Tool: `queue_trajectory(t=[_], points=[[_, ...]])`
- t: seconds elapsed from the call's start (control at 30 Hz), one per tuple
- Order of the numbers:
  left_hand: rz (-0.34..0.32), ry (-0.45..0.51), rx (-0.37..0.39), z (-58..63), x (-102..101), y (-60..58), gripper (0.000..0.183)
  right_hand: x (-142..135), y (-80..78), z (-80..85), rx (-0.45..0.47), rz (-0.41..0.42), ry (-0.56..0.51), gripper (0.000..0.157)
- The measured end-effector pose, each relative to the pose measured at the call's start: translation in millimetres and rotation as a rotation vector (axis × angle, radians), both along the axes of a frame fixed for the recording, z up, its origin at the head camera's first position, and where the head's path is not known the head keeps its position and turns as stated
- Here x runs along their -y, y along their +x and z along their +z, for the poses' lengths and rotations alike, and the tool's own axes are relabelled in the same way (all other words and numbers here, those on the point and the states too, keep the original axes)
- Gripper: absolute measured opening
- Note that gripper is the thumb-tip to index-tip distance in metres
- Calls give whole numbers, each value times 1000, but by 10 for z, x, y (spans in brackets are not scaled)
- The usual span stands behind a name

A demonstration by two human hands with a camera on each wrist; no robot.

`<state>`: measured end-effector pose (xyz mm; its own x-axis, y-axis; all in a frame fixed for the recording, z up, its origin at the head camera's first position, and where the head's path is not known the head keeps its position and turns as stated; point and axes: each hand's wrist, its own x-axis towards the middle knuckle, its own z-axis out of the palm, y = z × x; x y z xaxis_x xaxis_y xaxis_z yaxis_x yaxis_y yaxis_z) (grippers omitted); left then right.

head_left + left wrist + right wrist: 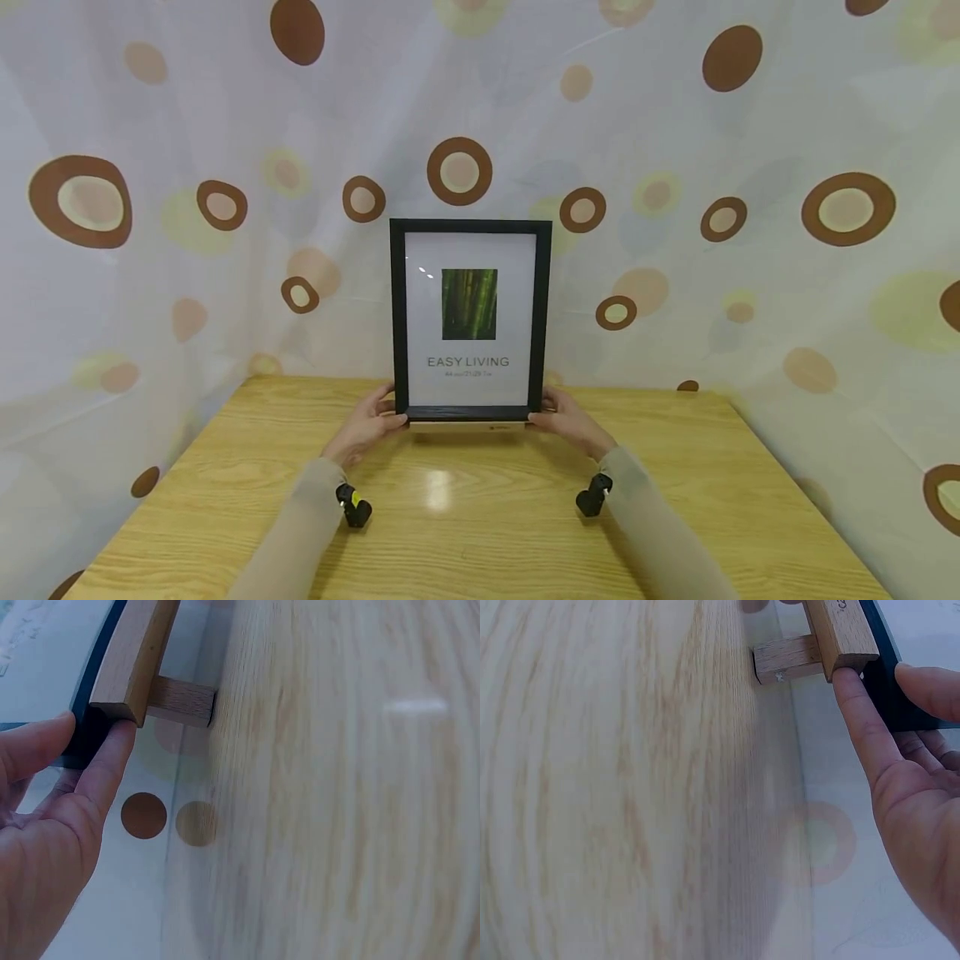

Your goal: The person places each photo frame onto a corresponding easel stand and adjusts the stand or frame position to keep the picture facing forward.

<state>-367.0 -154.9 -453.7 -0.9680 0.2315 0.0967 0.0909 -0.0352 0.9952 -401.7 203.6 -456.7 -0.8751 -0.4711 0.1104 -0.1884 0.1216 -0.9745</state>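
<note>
A black picture frame stands upright near the back of the table, with a white insert that reads "EASY LIVING" over a green bamboo picture. Its bottom edge rests along a wooden stand's ledge. My left hand grips the lower left corner, thumb on the front and other fingers behind and beneath. At the lower right corner, my right hand pinches the frame the same way. In the left wrist view a wooden foot of the stand shows below the ledge; its matching foot appears in the right wrist view.
The light wooden table reaches back to a white curtain with brown and pale spots, which also hangs along both sides. Small black devices are strapped at the left wrist and right wrist.
</note>
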Motion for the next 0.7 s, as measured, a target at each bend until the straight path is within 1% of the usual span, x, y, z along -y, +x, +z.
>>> queue_trajectory(t=[0.13, 0.27, 0.33, 0.53, 0.6, 0.7], points=[[6, -7, 20, -4, -51, -26, 68, -41, 15, -1, 5, -6, -13, 48], [34, -37, 30, -2, -80, -55, 68, -66, 24, 9, -4, -20, -11, 47], [46, -37, 38, -3, -91, -69, 68, -80, 29, 14, -3, -28, -9, 47], [1, 8, 10, -18, -149, -101, 68, -131, 42, 14, -17, -56, 8, 48], [3, 9, 9, -26, -172, -106, 69, -149, 51, 11, -31, -67, 25, 47], [10, -2, 13, -46, -203, -113, 71, -177, 57, 1, -22, -71, 16, 47]])
